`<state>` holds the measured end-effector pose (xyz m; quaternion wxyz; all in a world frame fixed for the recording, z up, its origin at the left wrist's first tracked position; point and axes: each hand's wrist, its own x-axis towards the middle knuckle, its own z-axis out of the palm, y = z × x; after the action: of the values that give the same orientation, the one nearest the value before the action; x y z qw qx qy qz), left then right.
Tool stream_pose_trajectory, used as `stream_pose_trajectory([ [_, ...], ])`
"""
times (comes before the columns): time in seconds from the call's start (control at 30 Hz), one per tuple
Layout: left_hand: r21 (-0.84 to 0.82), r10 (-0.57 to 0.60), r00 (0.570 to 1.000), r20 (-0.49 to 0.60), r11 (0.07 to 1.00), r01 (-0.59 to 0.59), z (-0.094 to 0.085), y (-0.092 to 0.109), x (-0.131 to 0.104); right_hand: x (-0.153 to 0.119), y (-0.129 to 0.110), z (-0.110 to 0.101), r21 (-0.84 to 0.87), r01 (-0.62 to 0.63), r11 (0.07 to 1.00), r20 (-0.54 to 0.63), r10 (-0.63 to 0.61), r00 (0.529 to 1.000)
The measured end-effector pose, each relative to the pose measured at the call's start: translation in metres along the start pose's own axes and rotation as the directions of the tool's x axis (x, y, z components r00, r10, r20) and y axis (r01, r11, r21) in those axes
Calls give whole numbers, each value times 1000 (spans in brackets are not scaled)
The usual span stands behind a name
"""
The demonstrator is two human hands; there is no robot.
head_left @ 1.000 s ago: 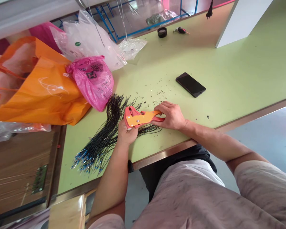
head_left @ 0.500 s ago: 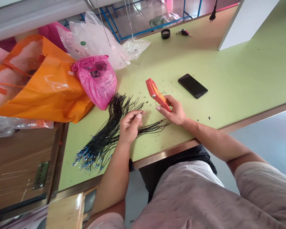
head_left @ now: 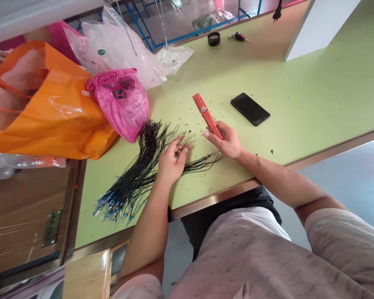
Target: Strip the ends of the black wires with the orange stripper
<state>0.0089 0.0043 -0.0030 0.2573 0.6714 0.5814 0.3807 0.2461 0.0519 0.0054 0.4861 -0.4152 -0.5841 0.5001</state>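
Green tabletop [head_left: 299,95] spreads beneath an orange bag [head_left: 71,120] and black wires [head_left: 135,162], laid lengthwise with blue ends [head_left: 114,202] together, seemingly to keep them aligned. The left hand [head_left: 171,164] hovers near their loose tips, thumb and forefinger apart; whether it holds one is unclear. The right hand [head_left: 230,142] clasps a red wire stripper [head_left: 202,107] by its handles, probably leaving the head unobstructed.
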Motion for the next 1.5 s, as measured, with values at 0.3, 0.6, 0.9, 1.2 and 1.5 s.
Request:
stream_pose_trajectory([
  [0.3,411,48,998,-49,911,-24,-13,-22,8,1,3,1,-8,-24,1000,27,24,999],
  [0.6,158,277,954,-116,953,-257,-20,14,3,3,5,-1,-18,-21,1000,25,21,999],
  [0.9,22,51,909,413,998,-66,-54,15,-4,1,5,-2,-19,22,1000,55,-21,998],
  [1.2,330,-40,935,352,940,-84,-47,1,3,-4,1,-6,-101,250,963,362,-199,911],
  [1.5,423,-45,986,158,906,-26,-47,-12,4,-14,6,3,-242,685,687,730,-336,595],
])
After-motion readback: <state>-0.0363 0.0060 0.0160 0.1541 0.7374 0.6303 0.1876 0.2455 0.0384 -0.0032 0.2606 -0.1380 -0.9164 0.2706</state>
